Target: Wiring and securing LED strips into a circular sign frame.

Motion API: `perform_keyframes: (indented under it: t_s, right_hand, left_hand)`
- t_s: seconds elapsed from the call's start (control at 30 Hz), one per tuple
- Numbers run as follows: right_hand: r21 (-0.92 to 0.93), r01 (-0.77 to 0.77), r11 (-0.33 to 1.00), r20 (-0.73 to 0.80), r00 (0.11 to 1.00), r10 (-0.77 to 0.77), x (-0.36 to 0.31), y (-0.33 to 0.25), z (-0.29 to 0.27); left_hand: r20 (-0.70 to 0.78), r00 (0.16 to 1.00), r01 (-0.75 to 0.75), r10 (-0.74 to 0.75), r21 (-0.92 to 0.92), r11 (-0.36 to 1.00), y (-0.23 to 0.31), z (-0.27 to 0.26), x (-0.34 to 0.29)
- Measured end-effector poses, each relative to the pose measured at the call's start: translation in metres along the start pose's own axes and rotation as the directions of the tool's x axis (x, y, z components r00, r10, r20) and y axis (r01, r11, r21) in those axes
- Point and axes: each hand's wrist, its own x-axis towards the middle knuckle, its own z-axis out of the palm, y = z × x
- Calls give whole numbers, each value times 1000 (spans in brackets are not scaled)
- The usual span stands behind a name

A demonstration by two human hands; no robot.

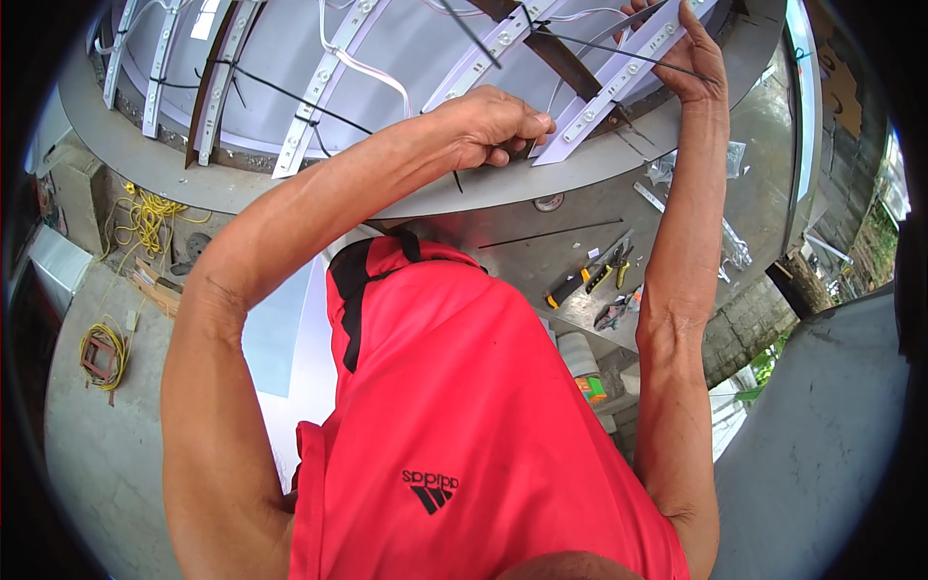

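A round grey metal frame [425, 200] holds a row of white LED light bars [319, 92]. Black cable ties [290, 95] and thin wires cross them. My right hand [698, 63] grips the upper part of one LED light bar [619, 82] at the right, with its thumb on the near side and some fingers hidden behind. Close to that bar's lower end is my left hand [498, 126], its fingers curled and its thumb pressed against the index finger. What the left hand pinches, if anything, is hidden. A dark thin end sticks out below it.
Beneath the frame lie a yellow-black utility knife [567, 288], yellow-handled pliers [622, 271], a roll of tape [548, 203] and a thin dark rod [551, 233]. Yellow cable [150, 217] is heaped on the left floor, with a wound cable [103, 356] nearer.
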Motion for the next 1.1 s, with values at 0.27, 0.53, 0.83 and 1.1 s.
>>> perform_keyframes:
  t_s: [0.27,0.53,0.83,1.1]
  right_hand:
    - [-15,-53,998,89,995,54,-1,-4,-2]
    - [-83,-57,995,54,997,61,-1,-8,0]
    - [-93,-52,994,31,998,55,-1,-9,-4]
    - [-442,125,888,-147,967,-209,-47,-7,19]
  left_hand:
    - [-72,997,-36,37,21,999,-8,4,7]
    - [-92,990,-111,110,-12,994,-13,7,15]
    - [-99,991,-85,86,12,996,-8,9,10]
    - [33,987,-158,155,162,974,-13,5,4]
